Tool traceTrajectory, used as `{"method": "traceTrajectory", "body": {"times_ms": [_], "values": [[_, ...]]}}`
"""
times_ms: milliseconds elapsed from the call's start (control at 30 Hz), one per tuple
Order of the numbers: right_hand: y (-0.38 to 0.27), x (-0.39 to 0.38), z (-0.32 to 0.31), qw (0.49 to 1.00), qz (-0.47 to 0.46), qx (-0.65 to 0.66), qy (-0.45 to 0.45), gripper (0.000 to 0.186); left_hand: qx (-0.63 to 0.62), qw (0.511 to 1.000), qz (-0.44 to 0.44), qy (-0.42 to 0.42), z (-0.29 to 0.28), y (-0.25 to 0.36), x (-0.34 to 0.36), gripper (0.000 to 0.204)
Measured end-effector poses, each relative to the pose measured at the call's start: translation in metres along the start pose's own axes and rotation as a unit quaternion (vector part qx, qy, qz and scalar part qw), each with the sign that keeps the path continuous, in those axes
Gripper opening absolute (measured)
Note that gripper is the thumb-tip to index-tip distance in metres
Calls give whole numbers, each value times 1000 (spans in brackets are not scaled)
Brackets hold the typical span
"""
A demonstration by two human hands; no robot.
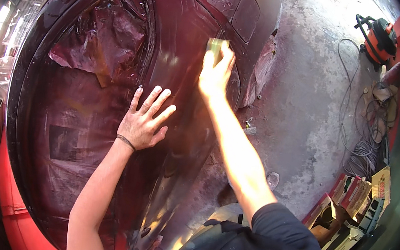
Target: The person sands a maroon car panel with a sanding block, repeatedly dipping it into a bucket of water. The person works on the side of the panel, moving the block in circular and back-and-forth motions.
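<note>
Head view. Dark maroon car body (190, 39), side panel, seen from above; the surface looks wet and glossy. Window opening masked with crumpled film (102, 43).

Right hand (214, 74) reaches out along the panel, fingers curled over a small yellowish sanding block (215, 45) and pressing it flat on the paint, just below the fuel flap (246, 16).

Left hand (143, 120) lies flat on the panel nearer the body, fingers spread wide, gripping nothing; a thin dark band at the wrist. It looks like a brace.

Step in hand, as I judge it: rubbing down the panel by hand, mid-stroke. The next stroke calls for even pressure, the block kept flat on the curve, and care at the flap's edge.

Concrete floor (307, 103) at right; orange shop vacuum (380, 39), tangled hose and cable (363, 140), cardboard boxes (356, 191).
</note>
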State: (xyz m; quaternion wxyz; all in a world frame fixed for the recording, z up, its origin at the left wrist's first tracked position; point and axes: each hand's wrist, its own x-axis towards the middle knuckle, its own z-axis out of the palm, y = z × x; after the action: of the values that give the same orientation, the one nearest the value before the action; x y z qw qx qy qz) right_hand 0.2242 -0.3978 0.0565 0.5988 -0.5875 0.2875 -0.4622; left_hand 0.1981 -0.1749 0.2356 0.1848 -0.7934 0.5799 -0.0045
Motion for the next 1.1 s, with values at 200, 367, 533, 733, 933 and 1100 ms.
{"method": "traceTrajectory", "body": {"times_ms": [200,367,533,733,933,1100], "values": [[-36,-215,-37,998,17,-1,-65,59,11,1000,-11,-2,0,-2,-5,67],[14,-16,-9,997,61,-42,15,57,11,1000,5,2,0,1,1,68],[10,-60,-11,999,28,-41,0,59,13,1000,3,-1,1,0,0,69],[6,-132,-4,998,10,-54,-15,67,15,1000,-1,-3,1,-3,-7,69],[-6,-10,6,991,112,-73,2,64,11,1000,7,-2,1,-1,-1,69],[80,-72,-8,948,289,-100,93,52,18,1000,-2,-5,0,-1,-3,67]]}}
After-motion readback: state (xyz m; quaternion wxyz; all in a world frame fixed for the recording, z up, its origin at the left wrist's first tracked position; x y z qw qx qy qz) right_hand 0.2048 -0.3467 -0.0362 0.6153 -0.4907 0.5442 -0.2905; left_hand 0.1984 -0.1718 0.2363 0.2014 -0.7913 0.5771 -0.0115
